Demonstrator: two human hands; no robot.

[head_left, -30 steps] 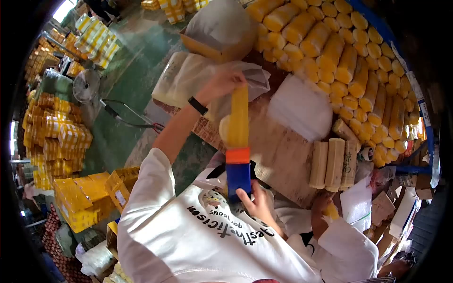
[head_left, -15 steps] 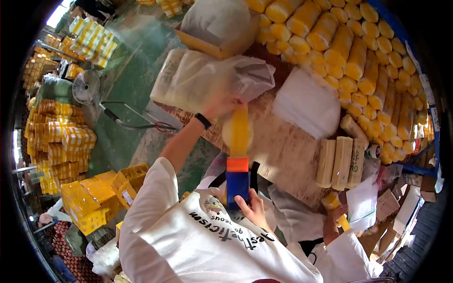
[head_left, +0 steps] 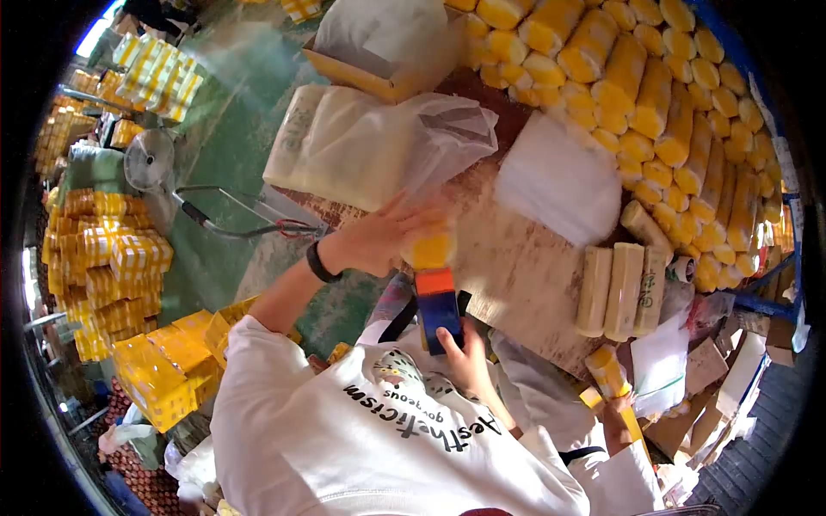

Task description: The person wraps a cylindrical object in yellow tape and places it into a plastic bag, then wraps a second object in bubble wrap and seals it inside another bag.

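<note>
My right hand (head_left: pixel 465 353) grips a blue and orange tape dispenser (head_left: pixel 440 318) in front of my shirt. Just beyond the dispenser's orange end is the yellow-taped end of a pale roll (head_left: pixel 430 248). My left hand (head_left: pixel 370 241), with a black wristband, reaches over this end from the left. Its fingers look stretched out across the tape, somewhat blurred. Behind that hand lies a large clear plastic bag with pale packs in it (head_left: pixel 340 146). The rest of the pale roll is mostly hidden.
A stack of white plastic sheets (head_left: pixel 559 176) and several pale wrapped packs (head_left: pixel 624 292) lie on the wooden table (head_left: pixel 508 275). Many yellow-ended rolls (head_left: pixel 619 77) are piled behind. At right, a co-worker's hand (head_left: pixel 618 413) holds a taped roll (head_left: pixel 607 370). Yellow-taped boxes (head_left: pixel 163 370) stand left.
My left hand has come down from the far end of a stretched tape strip onto the roll's end. The long strip no longer shows. The dispenser has shifted slightly and tilted.
</note>
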